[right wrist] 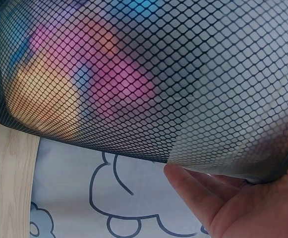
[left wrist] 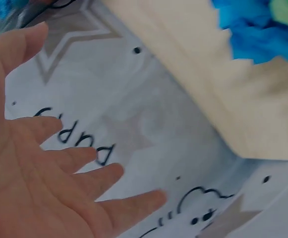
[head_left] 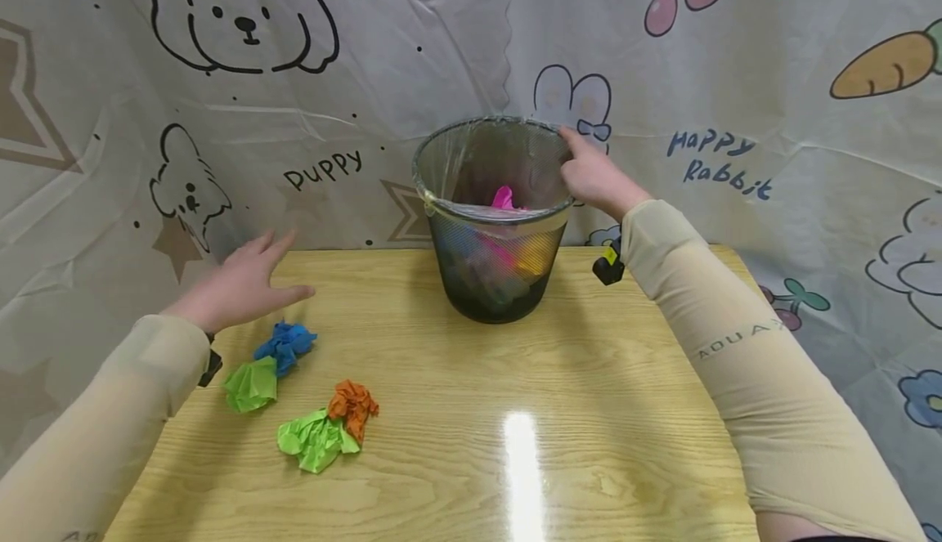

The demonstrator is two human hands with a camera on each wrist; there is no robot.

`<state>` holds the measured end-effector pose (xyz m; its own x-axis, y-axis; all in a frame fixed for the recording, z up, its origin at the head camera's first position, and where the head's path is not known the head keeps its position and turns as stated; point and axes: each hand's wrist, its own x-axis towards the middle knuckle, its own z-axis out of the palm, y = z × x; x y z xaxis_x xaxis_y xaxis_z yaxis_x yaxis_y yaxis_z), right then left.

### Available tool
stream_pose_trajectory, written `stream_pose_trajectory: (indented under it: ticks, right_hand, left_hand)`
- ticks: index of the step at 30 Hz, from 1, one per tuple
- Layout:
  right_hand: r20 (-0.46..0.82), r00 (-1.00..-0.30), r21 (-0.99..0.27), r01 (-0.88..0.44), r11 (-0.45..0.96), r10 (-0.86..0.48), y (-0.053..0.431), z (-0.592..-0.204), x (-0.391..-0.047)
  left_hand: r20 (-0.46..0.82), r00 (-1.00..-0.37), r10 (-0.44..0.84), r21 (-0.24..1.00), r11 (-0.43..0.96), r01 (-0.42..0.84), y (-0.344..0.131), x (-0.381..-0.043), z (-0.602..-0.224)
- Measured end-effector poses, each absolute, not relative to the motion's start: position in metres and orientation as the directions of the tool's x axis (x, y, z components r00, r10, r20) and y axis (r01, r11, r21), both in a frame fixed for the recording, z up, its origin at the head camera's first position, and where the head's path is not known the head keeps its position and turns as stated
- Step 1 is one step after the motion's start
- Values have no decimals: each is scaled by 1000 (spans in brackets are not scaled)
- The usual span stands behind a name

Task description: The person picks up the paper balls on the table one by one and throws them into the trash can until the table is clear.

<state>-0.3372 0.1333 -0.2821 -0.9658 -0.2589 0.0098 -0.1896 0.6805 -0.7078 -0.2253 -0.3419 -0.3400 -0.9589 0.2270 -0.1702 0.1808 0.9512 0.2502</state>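
Observation:
A black mesh wastebasket with a clear plastic liner stands near the table's back edge. Crumpled pink paper shows inside it, and pink and yellow colours show through the mesh. At its right rim, my right hand grips the edge; part of the fingers is hidden. My left hand hovers at the table's left side with fingers spread and nothing in it. Close to it lie a blue crumpled paper ball and a green one. Nearer the front, an orange ball touches a light green one.
The wooden table carries a bright light reflection at its front middle. A white printed cloth with cartoon drawings hangs behind the table and along its sides.

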Motion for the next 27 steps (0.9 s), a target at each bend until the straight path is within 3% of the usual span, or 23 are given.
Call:
stream_pose_trajectory:
  ticks: [10, 20, 27]
  right_hand:
    - [14, -965, -717, -193, 670, -262, 133, -282, -335]
    - [13, -965, -706, -194, 682, -261, 134, -282, -335]
    - [10, -964, -708, -193, 680, -264, 133, -281, -335]
  left_hand:
    - [-340, -920, 196, 323, 943, 81, -355, -211, -388]
    - [-396, -908, 138, 298, 955, 16, -360, -208, -407]
    - [-402, -899, 173, 286, 956, 56, -359, -212, -420]
